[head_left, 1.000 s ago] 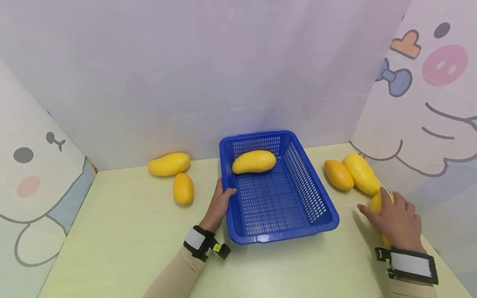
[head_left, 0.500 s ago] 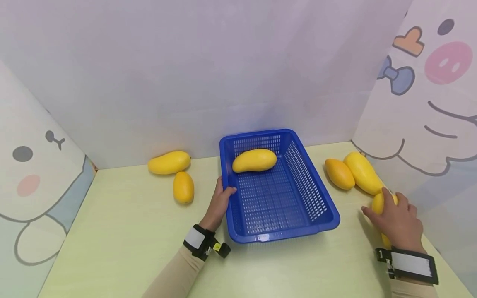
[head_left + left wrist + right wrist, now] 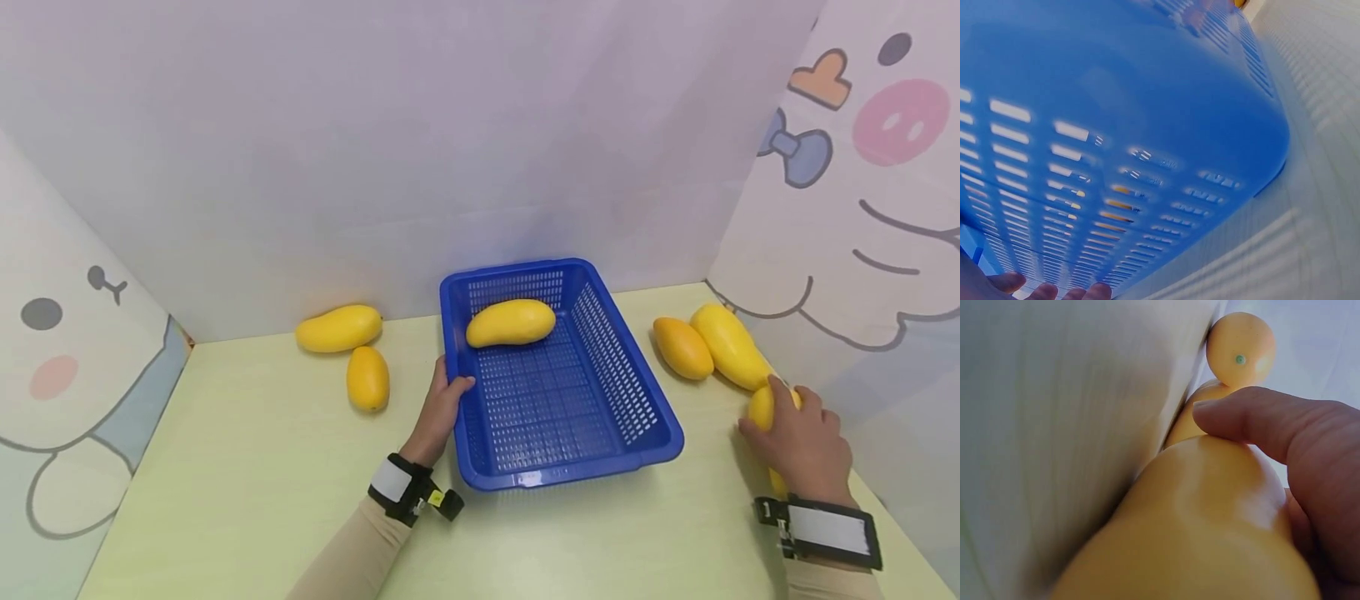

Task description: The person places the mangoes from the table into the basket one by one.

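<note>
My left hand (image 3: 441, 412) grips the left side of a blue perforated plastic basket (image 3: 585, 475), thumb over the rim and fingers outside. In the left wrist view its fingertips (image 3: 1044, 291) lie along the slotted wall. A large yellow mango (image 3: 512, 323) lies in the far part of the basket. On the right, my right hand (image 3: 810, 446) is curled over another yellow mango (image 3: 762, 407), mostly hidden beneath the palm. The right wrist view shows the thumb (image 3: 1241, 415) bent across that mango, with fingers behind it.
Beyond the right hand lie a yellow mango (image 3: 731, 346) and a smaller orange one (image 3: 683, 348), side by side. Left of the basket are a yellow mango (image 3: 339, 328) and a small orange one (image 3: 368, 379). A white back wall (image 3: 375, 167) and printed side panels (image 3: 900, 250) enclose the table (image 3: 247, 483).
The right thumb has drawn in against the mango and the fingers have closed around it. My left hand and the basket stay in place.
</note>
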A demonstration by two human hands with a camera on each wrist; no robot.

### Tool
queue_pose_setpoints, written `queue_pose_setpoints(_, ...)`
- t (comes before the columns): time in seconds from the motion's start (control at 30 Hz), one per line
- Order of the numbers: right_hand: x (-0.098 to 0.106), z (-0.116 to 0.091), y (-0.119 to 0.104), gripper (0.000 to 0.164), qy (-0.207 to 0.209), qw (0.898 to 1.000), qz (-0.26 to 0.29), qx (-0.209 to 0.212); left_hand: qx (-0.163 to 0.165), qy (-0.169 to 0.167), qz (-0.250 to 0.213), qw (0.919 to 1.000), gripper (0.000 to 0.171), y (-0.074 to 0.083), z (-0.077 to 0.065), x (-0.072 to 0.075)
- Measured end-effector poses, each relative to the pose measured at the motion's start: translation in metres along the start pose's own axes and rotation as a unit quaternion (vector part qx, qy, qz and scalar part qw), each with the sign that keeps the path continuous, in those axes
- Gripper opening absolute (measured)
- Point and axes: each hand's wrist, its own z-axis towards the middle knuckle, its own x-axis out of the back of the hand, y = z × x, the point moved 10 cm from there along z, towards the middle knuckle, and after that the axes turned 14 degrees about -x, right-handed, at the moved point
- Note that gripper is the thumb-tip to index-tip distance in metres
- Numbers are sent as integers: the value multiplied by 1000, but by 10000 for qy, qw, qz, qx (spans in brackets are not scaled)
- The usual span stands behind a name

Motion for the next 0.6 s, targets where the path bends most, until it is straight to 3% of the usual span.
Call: queue_pose_setpoints(0.6,2,-1,-5,90,-59,9999,92,114,42,10,-55,10000,55,-1,1,-1)
